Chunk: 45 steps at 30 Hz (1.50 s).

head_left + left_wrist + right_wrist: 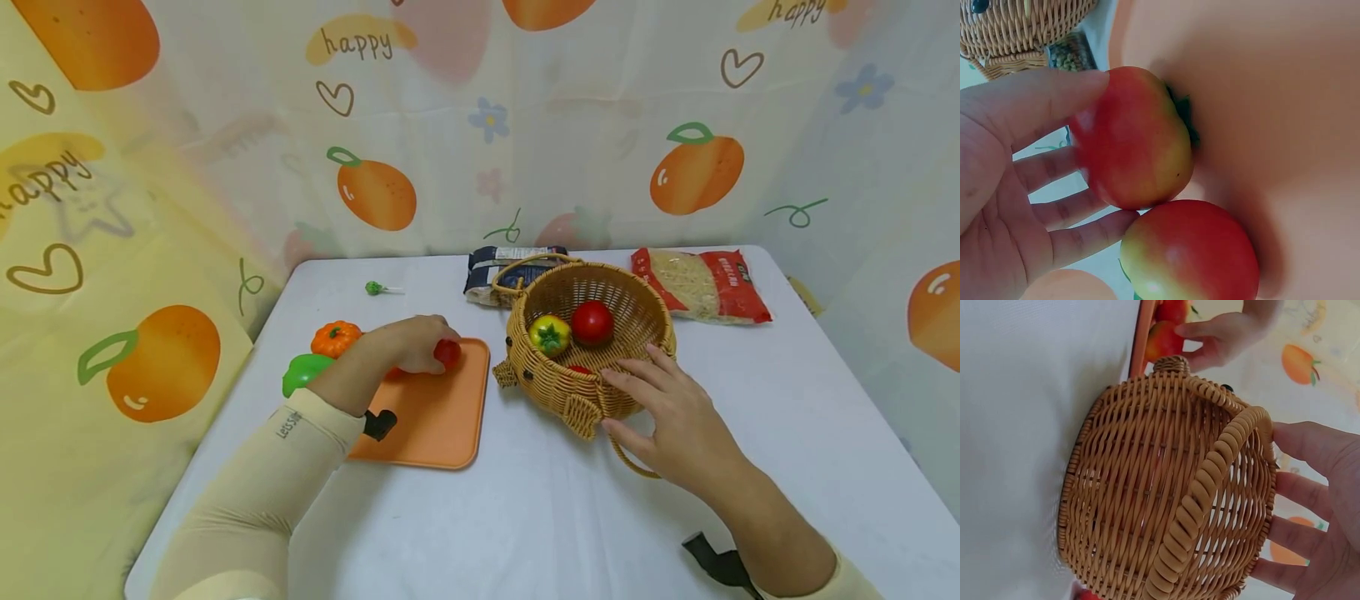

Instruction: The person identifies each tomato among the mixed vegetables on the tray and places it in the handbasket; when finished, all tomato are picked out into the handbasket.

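Note:
My left hand (420,343) is over the orange tray (435,425), pinching a red-and-yellow tomato (1135,140) with a green leafy top between thumb and fingers. A second red-and-yellow tomato (1191,250) lies against it on the tray, touching the little finger. My right hand (667,408) touches the near right rim of a wicker basket (1141,481), its fingers fairly straight and the thumb beside the handle (1194,500). In the basket are a red tomato (592,322), a yellow one with a green top (550,335) and a partly hidden red thing (577,369).
An orange pumpkin (336,339) and a green pepper (305,372) sit left of the tray. Behind them lies a small green piece on a white stick (375,288). A dark packet (480,275) and a red packet (705,286) lie behind the basket.

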### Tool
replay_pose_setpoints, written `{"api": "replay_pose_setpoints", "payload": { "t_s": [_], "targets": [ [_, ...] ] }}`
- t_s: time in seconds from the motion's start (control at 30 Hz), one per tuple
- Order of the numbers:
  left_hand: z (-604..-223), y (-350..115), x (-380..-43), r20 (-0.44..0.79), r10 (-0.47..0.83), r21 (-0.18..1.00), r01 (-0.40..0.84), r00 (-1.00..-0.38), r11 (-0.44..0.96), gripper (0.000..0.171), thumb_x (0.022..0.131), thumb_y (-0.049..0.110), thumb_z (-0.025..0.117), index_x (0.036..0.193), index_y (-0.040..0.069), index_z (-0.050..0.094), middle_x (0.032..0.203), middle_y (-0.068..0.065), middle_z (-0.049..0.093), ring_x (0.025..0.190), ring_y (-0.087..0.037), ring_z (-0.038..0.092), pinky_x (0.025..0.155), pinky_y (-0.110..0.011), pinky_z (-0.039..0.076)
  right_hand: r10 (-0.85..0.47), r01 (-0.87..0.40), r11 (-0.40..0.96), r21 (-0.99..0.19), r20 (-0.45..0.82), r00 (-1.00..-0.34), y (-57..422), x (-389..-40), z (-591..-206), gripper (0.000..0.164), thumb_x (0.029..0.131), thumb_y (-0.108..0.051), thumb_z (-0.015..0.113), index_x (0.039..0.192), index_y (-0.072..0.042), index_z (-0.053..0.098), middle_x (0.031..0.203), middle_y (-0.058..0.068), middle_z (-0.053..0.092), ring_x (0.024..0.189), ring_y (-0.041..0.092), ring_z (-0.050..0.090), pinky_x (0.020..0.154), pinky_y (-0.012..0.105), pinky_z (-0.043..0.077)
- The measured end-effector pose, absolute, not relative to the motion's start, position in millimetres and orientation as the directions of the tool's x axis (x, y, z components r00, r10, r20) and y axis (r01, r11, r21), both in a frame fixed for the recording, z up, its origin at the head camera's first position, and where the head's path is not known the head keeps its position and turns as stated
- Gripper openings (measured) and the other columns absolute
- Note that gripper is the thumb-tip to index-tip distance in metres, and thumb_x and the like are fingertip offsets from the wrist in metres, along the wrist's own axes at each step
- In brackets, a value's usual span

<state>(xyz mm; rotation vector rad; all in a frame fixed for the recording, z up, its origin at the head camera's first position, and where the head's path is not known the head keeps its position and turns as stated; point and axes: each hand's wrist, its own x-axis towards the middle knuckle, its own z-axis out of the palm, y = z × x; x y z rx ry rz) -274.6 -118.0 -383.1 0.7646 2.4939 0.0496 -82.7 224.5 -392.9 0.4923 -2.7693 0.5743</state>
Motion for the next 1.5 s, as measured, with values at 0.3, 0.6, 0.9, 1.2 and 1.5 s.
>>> {"api": "replay_pose_setpoints", "payload": {
  "t_s": [0.3, 0.6, 0.9, 1.2, 1.5],
  "targets": [
    [-382, -118, -271, -0.451, 0.564, 0.187, 0.545, -0.692, 0.817, 0.051, 0.095, 0.015, 0.072, 0.145, 0.013, 0.059, 0.141, -0.012, 0.057, 0.124, -0.03, 0.055, 0.106, -0.046, 0.051, -0.266, -0.374, 0.864, -0.337, 0.325, -0.907, 224, -83, -393, 0.058, 0.079, -0.031, 0.087, 0.132, -0.015, 0.069, 0.134, 0.014, 0.064, 0.143, 0.045, 0.039, 0.11, 0.07, 0.036],
    [-379, -120, -270, -0.466, 0.568, 0.207, 0.54, -0.679, 0.816, 0.052, 0.096, 0.016, 0.072, 0.146, 0.017, 0.058, 0.141, -0.008, 0.057, 0.123, -0.028, 0.054, 0.105, -0.045, 0.051, -0.27, -0.387, 0.859, -0.336, 0.344, -0.899, 223, -83, -394, 0.058, 0.079, -0.03, 0.087, 0.132, -0.015, 0.069, 0.133, 0.014, 0.065, 0.142, 0.046, 0.04, 0.109, 0.07, 0.037],
    [-368, -120, -269, -0.461, 0.594, 0.23, 0.558, -0.659, 0.797, 0.052, 0.096, 0.017, 0.07, 0.146, 0.019, 0.058, 0.141, -0.006, 0.057, 0.125, -0.028, 0.052, 0.102, -0.045, 0.053, -0.27, -0.39, 0.858, -0.335, 0.351, -0.896, 224, -83, -394, 0.058, 0.078, -0.029, 0.088, 0.131, -0.014, 0.069, 0.134, 0.014, 0.065, 0.142, 0.046, 0.04, 0.109, 0.07, 0.037],
    [-348, -115, -261, -0.417, 0.629, 0.261, 0.576, -0.657, 0.775, 0.051, 0.095, 0.017, 0.071, 0.145, 0.018, 0.059, 0.142, -0.008, 0.056, 0.126, -0.029, 0.053, 0.1, -0.044, 0.054, -0.264, -0.368, 0.865, -0.341, 0.315, -0.912, 224, -83, -393, 0.058, 0.08, -0.031, 0.086, 0.134, -0.016, 0.068, 0.136, 0.013, 0.063, 0.144, 0.046, 0.039, 0.109, 0.071, 0.036],
    [-327, -109, -254, -0.354, 0.681, 0.283, 0.621, -0.64, 0.731, 0.051, 0.094, 0.016, 0.072, 0.144, 0.018, 0.059, 0.141, -0.007, 0.057, 0.123, -0.028, 0.054, 0.094, -0.04, 0.057, -0.26, -0.357, 0.869, -0.343, 0.298, -0.918, 224, -82, -391, 0.058, 0.082, -0.031, 0.085, 0.134, -0.016, 0.067, 0.137, 0.014, 0.063, 0.144, 0.046, 0.037, 0.109, 0.072, 0.035]
  ]
}}
